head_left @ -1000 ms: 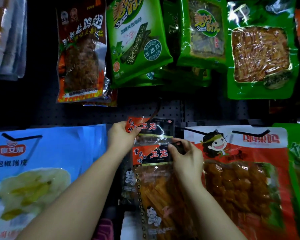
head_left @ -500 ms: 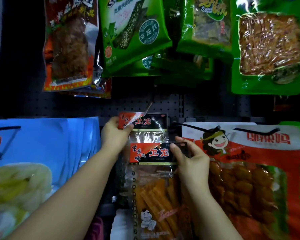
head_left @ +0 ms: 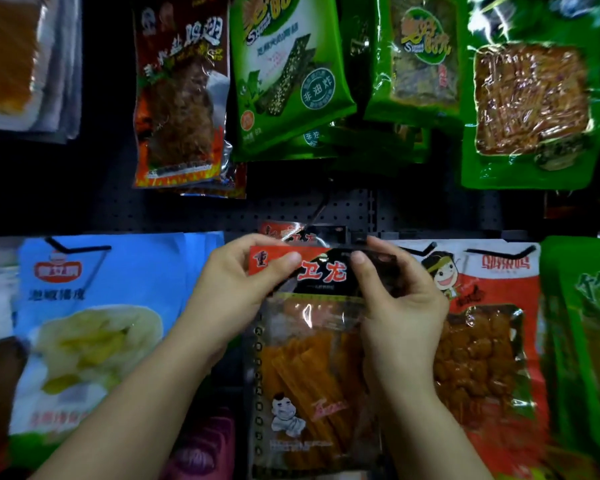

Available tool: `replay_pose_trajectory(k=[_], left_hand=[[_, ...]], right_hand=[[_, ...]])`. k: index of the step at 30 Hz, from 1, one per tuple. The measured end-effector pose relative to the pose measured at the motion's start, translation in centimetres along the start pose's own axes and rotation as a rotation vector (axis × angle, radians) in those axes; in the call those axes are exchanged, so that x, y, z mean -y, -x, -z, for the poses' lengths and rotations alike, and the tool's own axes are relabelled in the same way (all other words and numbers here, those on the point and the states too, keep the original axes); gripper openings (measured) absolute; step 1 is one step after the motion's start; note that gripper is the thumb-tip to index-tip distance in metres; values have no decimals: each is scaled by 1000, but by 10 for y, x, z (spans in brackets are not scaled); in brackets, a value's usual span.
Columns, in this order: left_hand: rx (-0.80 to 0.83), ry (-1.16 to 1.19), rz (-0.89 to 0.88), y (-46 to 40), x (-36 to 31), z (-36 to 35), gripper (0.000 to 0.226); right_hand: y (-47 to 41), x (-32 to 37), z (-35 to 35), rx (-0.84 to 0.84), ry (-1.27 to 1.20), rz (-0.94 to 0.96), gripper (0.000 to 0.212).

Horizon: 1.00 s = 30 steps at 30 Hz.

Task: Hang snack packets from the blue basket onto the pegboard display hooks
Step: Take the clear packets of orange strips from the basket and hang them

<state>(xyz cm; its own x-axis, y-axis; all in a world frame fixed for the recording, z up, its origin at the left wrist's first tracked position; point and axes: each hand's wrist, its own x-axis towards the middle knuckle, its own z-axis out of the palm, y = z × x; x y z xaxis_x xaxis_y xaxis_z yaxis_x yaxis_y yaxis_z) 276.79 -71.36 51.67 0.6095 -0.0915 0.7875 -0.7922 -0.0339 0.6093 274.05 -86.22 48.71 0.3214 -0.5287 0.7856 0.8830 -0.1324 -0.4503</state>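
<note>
A snack packet (head_left: 312, 368) with a red and black header and orange strips inside is held upright in front of the dark pegboard (head_left: 291, 209). My left hand (head_left: 236, 289) pinches the header's left corner. My right hand (head_left: 395, 299) pinches its right side, thumb on the front. Just behind its top edge hangs another packet of the same kind (head_left: 284, 232), under a thin metal hook (head_left: 321, 209). The blue basket is not in view.
Hanging packets crowd all sides: a big blue one (head_left: 94, 323) left, a red one with a cartoon face (head_left: 482, 334) right, green ones (head_left: 284, 71) and a brown one (head_left: 181, 98) above, and another green one (head_left: 586, 341) at the far right.
My left hand let go of the hanging packet's corner and now pinches the front packet's header. That packet has come up and forward, covering most of the one behind it.
</note>
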Motion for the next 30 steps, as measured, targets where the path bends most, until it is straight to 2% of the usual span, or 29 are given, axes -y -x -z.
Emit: replay_pose_trajectory(k=[4,9,13,23,27,30], left_hand=[[-65,45,-91,-1,-21,-2,15],[-106,72,-201,-7,-39,-2,12],[-143,36,-228,-16,-49,-2,15],[-162,-18,-137,-31,-54,-6,16],[-146,-98,-87,-32,-39,-4,15],[-158,-113,-56,-35,-22,-5,14]], right_hand=[[-2,26,-2,-12,-42,109,20],[-15,50,-6,-7,2,185,20],[-29,58,-11,7,12,153,21],[-47,59,-18,36,252,156,33],[-45,50,-17,112,338,116,38],[-40,38,-15,149,473,177,49]])
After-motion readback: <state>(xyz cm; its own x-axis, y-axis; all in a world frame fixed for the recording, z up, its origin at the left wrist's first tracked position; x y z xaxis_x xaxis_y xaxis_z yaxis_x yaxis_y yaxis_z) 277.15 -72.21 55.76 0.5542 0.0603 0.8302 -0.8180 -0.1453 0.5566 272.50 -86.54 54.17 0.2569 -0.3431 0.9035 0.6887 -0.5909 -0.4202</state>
